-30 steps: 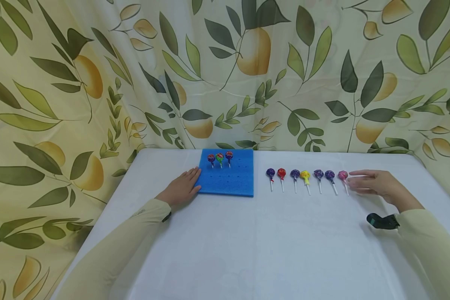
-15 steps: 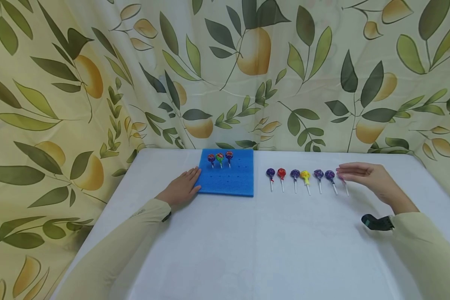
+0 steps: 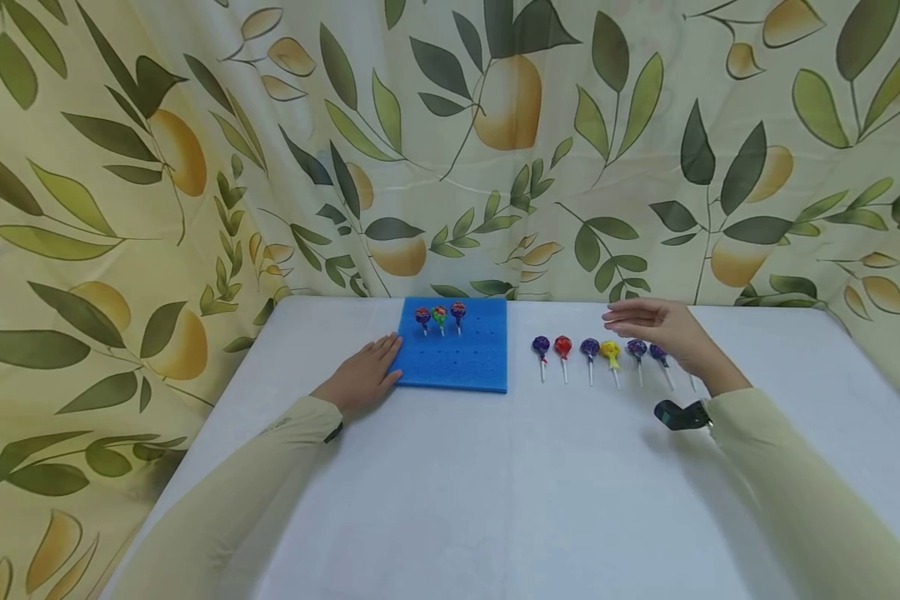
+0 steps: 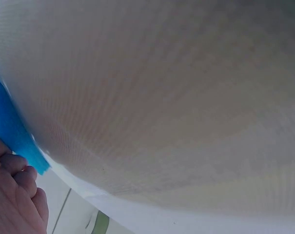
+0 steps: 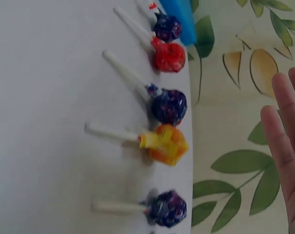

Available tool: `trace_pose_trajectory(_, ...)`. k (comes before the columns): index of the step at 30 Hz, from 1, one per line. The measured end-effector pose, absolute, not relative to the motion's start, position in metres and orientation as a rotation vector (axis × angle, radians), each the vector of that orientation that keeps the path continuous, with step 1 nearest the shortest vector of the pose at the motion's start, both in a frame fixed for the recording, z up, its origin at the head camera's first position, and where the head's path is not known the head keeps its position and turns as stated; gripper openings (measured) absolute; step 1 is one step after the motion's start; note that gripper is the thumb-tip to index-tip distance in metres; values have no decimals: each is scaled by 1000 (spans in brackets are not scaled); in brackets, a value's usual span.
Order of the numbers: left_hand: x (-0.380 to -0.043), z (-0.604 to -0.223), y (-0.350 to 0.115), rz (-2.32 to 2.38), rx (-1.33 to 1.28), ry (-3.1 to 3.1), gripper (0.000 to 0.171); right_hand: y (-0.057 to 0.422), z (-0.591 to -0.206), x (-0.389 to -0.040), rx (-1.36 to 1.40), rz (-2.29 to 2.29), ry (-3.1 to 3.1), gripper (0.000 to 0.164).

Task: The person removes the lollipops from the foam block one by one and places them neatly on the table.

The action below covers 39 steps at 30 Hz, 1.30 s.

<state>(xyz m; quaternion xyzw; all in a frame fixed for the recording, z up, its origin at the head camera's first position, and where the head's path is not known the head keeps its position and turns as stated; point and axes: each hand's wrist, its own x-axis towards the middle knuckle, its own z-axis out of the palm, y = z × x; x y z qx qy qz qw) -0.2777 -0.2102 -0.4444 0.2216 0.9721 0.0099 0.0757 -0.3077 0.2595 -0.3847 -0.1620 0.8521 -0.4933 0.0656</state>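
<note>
The right hand (image 3: pixel 671 333), its grip loose and empty with fingers nearly straight, hung over a row of round, shiny-wrapped lollipops (image 3: pixel 610 352) on the white-covered table (image 3: pixel 450 475); the left hand (image 3: pixel 356 377), grip flat and empty, touched a blue foam board (image 3: pixel 450 371); lollipops looked light, slippery-headed, best held by their stiff white sticks (image 5: pixel 110 132).

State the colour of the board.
The board is blue, clearest in the head view.
</note>
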Motion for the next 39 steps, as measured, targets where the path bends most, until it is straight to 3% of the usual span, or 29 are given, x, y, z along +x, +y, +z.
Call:
trace_pose_trajectory(19,-279,-445,-211,14,641,2915,65,161,-390,-343,-572,-1467,2491,43)
trace_pose_trajectory(39,-281,-449,-211,37,641,2919,64,93,-420,-360,-466,-1526,2409,44)
